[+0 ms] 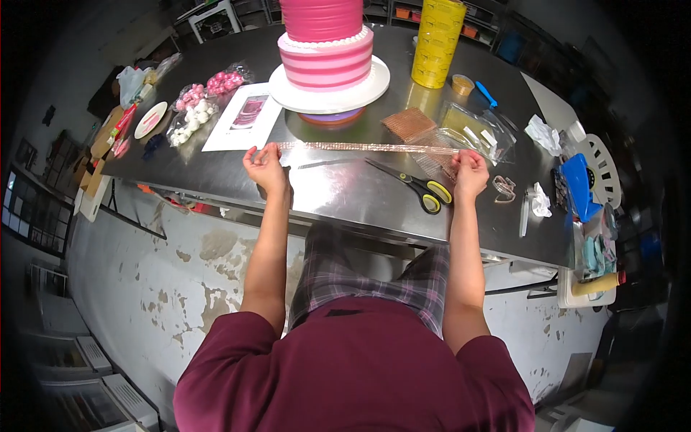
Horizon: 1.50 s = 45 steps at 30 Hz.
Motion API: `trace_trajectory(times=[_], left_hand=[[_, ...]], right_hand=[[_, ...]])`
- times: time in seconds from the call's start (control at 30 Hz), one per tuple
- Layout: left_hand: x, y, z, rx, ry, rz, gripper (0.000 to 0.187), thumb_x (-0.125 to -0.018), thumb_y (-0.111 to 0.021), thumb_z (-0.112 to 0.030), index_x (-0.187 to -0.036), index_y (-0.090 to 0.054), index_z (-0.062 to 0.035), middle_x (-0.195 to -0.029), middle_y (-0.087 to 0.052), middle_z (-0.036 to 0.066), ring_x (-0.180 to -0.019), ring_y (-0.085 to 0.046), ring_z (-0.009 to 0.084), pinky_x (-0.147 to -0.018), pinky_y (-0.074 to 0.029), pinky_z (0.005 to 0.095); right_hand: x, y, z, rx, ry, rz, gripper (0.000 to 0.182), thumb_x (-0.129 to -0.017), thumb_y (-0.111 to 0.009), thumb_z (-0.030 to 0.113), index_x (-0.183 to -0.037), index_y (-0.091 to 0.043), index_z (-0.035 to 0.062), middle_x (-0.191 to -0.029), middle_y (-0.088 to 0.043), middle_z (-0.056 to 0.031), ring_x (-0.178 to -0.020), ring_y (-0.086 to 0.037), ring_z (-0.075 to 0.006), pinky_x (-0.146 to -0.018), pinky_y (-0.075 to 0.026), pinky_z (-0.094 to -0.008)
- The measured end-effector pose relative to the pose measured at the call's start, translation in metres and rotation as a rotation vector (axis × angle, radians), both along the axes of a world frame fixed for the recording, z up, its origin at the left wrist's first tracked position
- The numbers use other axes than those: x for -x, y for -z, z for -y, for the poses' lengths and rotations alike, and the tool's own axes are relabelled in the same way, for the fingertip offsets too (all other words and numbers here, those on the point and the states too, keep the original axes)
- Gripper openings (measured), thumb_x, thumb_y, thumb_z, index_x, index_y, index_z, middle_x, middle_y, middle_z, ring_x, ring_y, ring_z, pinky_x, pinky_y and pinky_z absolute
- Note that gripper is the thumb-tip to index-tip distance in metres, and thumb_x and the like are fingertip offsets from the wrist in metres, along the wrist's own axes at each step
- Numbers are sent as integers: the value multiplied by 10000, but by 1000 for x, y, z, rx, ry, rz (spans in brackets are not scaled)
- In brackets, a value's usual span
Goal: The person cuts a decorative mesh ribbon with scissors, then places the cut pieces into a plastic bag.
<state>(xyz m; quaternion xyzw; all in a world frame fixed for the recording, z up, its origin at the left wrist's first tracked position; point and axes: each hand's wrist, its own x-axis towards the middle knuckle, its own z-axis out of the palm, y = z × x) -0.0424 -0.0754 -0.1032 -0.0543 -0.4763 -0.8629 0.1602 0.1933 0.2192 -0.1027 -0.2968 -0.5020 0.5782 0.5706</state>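
Maroon shirt (360, 374) nearest, at six o'clock. Stretched at twelve, ends pinched in left hand (266, 171) and right hand (471, 175): shiny strip (360, 147), seemingly light, soft, easily creased (mesh, perhaps); best gripped near both ends.

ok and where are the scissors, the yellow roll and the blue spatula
scissors (409, 178): head view, on the black pivot area between blades and handles
yellow roll (437, 45): head view, middle of its upright side
blue spatula (485, 93): head view, on its blue handle
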Motion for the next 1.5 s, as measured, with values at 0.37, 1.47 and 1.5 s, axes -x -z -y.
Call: trace_trajectory(times=[0.37,1.47,1.5], left_hand=[[-4,-3,-4,429,-205,13,319,-757,-571,50,-1038,-435,-17,-980,-505,110,-836,-559,176,-675,-463,257],[-115,-17,-157,1560,693,-920,378,-780,-517,-302,-1097,-520,-98,-1205,-465,58,-1213,-337,255,-952,-95,672],[-110,-16,-158,1566,666,-914,385,-779,-518,-307,-1103,-516,-100,-1206,-464,58,-1226,-322,267,-958,-78,671]], right_hand=[[-20,-10,12,-383,0,703,332,-765,-588,83,-1092,-562,27,-910,-615,-131,-775,-618,-251,-688,-498,-294],[-148,-83,20,47,-414,-105,128,-845,-467,42,-968,-482,12,-986,-554,-76,-909,-502,-114,-836,-365,-251],[-157,-87,25,47,-441,-186,131,-836,-460,43,-960,-478,6,-993,-551,-87,-925,-504,-130,-853,-363,-268]])
